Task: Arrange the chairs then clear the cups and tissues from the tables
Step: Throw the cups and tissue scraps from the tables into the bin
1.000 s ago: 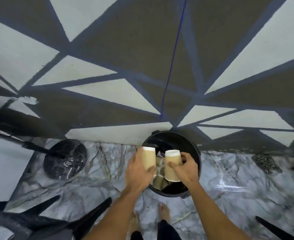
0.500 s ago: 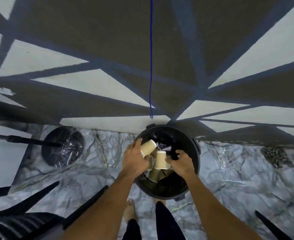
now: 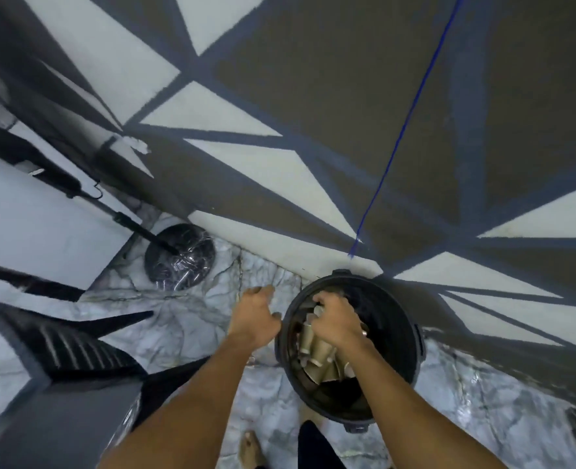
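Over the mouth of the black bin [image 3: 415,336], which stands on the marble floor [image 3: 185,319] close to the painted wall, we see the right hand [image 3: 337,323] with its back toward us and its fingers [image 3: 323,301] curled downward. Whether they hold something we cannot tell, because the palm side is hidden. Under this hand the paper cups [image 3: 317,355] lie in a loose heap inside the bin, tilted in different directions; we judge that cups lie like this when they are dropped and not stacked. The left hand [image 3: 254,319] is outside the bin, just beside its left rim and above the floor, with the fingers loosely bent and nothing in them that we can see, so we think it has nothing more to put in. We cannot make out any tissue for certain. A dark chair [image 3: 59,353] stands at the left, apart from the bin.
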### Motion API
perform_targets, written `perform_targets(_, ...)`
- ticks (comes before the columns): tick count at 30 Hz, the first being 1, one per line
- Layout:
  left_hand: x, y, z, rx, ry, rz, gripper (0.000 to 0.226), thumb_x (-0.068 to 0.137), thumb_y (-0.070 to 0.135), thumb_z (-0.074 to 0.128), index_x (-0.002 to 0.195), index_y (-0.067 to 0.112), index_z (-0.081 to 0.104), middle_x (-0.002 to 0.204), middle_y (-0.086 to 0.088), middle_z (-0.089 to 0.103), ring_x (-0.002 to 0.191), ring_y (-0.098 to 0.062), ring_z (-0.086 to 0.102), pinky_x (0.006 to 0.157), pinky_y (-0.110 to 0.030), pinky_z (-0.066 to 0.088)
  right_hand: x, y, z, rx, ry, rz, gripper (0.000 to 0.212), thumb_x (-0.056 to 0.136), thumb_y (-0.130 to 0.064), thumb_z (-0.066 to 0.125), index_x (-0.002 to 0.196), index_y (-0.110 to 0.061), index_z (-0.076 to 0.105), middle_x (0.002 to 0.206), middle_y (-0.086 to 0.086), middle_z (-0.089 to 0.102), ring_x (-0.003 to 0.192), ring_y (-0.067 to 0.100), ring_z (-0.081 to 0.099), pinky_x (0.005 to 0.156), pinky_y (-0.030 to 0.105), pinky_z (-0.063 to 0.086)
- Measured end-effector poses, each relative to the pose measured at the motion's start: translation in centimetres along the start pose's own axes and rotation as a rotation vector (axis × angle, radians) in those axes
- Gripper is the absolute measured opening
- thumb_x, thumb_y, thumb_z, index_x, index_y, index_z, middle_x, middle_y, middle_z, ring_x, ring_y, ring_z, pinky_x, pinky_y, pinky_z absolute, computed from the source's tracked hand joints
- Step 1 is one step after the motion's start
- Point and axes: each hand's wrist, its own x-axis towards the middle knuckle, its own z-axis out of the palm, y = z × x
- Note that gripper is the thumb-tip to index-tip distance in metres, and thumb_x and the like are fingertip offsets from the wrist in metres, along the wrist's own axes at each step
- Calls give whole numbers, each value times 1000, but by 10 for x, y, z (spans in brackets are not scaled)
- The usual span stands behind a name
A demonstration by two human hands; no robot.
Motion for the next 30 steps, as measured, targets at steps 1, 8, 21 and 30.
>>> perform_targets(1, -7, -10, -14, -7, 33, -31, 51, 84, 23, 65, 133, 17, 56, 127, -9, 60, 122, -30, 53, 95, -36, 48, 0, -19, 2, -35, -15, -58, 36, 82, -34, 64, 117, -27, 63, 123, 1, 63, 113, 26, 60, 94, 38, 51)
perform_targets(8, -106, -123, -100, -130, 351, -248, 54, 83, 16, 63, 136, 18, 57, 133, -9, 59, 127, -28, 51, 101, -34, 45, -47, -162, 58, -302, -114, -457, 34, 88, -22, 58, 122, -17, 62, 122, 8, 62, 112, 29, 59, 91, 34, 48)
perform_targets(21, -410, -345, -136, -358, 719, -780, 55, 79, 28, 67, 133, 17, 58, 128, -6, 60, 126, -26, 51, 101, -40, 48, -265, -339, 303, -646, -385, -1116, 44, 89, -32, 63, 131, -21, 58, 131, 1, 57, 122, 24, 54, 96, 37, 46)
perform_targets(30, -526, -420, -132, -451, 848, -1061, 60, 80, 27, 67, 138, 16, 55, 139, -7, 56, 132, -24, 45, 106, -34, 40, -365, -402, 422, -733, -594, -1334, 46, 84, -21, 63, 130, -22, 59, 127, 1, 61, 114, 25, 59, 91, 39, 51)
